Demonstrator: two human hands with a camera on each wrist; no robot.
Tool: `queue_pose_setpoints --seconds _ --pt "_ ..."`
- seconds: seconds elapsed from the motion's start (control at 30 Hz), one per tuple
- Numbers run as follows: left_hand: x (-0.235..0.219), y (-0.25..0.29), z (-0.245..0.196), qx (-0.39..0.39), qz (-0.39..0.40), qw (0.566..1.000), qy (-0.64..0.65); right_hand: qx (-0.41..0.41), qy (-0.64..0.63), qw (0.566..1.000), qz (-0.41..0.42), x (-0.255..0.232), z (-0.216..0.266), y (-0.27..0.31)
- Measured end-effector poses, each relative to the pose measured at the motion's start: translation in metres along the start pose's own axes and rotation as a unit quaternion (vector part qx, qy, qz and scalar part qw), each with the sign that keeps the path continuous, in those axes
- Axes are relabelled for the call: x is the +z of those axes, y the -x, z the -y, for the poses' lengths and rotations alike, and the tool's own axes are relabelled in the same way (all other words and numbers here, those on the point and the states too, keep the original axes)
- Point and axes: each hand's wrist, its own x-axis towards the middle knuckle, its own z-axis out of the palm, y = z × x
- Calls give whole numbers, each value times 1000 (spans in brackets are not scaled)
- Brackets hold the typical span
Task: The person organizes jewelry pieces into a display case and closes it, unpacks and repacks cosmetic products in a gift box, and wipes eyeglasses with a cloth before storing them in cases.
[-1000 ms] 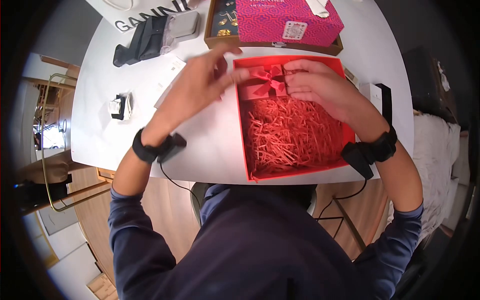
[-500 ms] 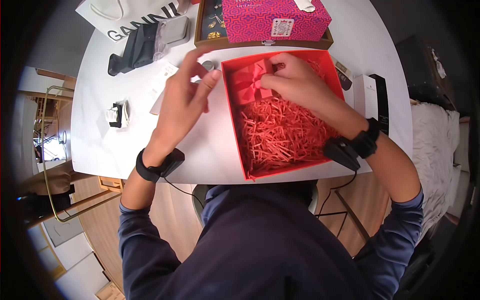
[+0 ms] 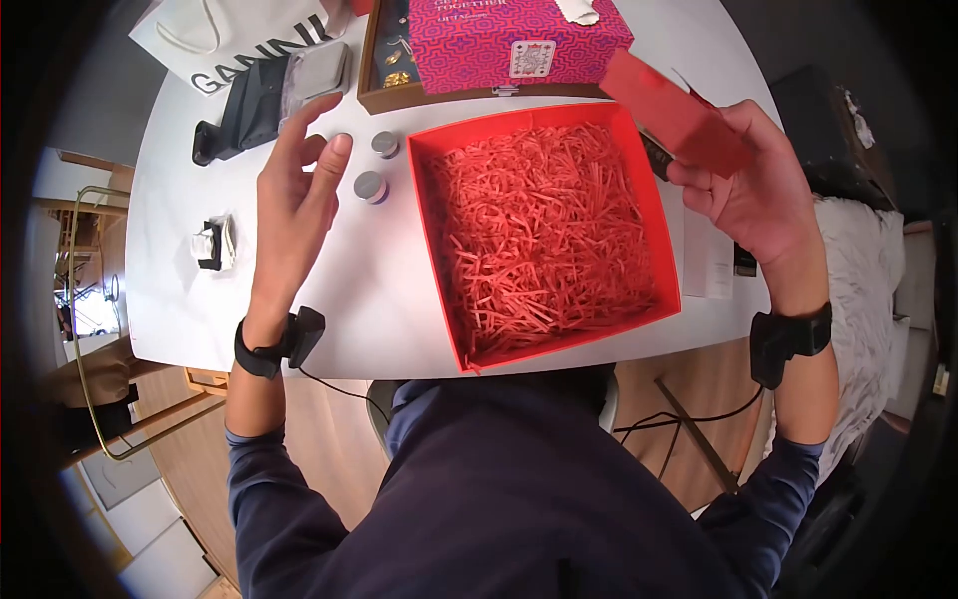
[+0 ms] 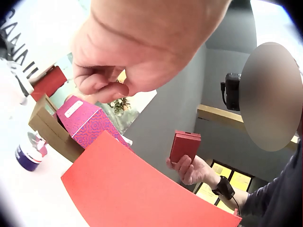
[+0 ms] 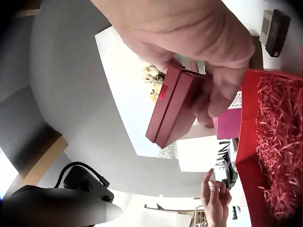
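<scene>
My right hand (image 3: 763, 195) holds a small red gift box (image 3: 679, 115) up beyond the right rim of a large open red box (image 3: 671, 290). In the right wrist view, fingers and thumb grip the small gift box (image 5: 173, 106) at one end, and its lid seam shows along the side. Red paper shred (image 3: 544, 230) fills the large box. Over the table left of it, my left hand (image 3: 294, 200) hangs with loosely bent fingers and holds nothing. Two small round silver-lidded jars (image 3: 370, 187) stand between the left hand and the large box.
Behind the large box, a pink patterned box (image 3: 519, 45) sits on a wooden jewellery case (image 3: 439, 98). A white paper bag (image 3: 235, 40), a black pouch (image 3: 249, 105) and a small wrapped item (image 3: 213, 245) are at the left. A white carton (image 3: 709, 255) lies right of the large box.
My right hand has lifted the small gift box out of the large box and carried it right. My left hand has drawn away leftward, and the two jars now show fully.
</scene>
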Motion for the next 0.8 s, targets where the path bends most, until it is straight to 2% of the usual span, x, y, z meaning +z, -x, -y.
queue_pose_setpoints --seconds 0.07,0.1,0.17,0.2,0.27,0.4,0.47,0.53,0.57,0.6,0.67,0.73,0.77,0.8 --pt "-3 0 -2 -5 -2 1000 13 -26 27 997 -72 6 -3 -1" --pt "-5 1 -3 -5 -4 1000 7 -25 24 997 -66 12 -8 -4" --pt "-8 7 -6 160 -19 987 -12 -87 160 982 -41 31 -23 -10" --pt "-14 12 -17 165 8 986 -18 -84 155 984 -35 44 -33 -15" --pt "-12 18 -35 250 23 968 -13 -152 306 940 -5 78 -51 -24" --pt "-17 26 -47 265 88 956 -96 -126 335 929 90 113 -67 -41" --pt "-18 31 -40 229 99 961 -119 -131 339 925 113 118 -72 -44" --pt "-18 34 -38 229 84 962 -119 -122 298 944 70 121 -75 -43" --pt "-16 34 -32 170 74 982 18 -122 297 944 71 118 -73 -43" --pt "-15 34 -26 107 62 980 157 -141 264 952 65 110 -70 -43" --pt "-38 28 -13 -74 95 940 320 -160 229 959 54 92 -63 -39" --pt "-46 31 -4 -86 32 931 353 -169 255 952 -1 73 -52 -30" --pt "-52 34 4 -86 37 930 354 -170 278 945 -35 64 -46 -23" --pt "-57 40 16 -79 11 970 229 -169 278 945 -41 52 -44 -17"
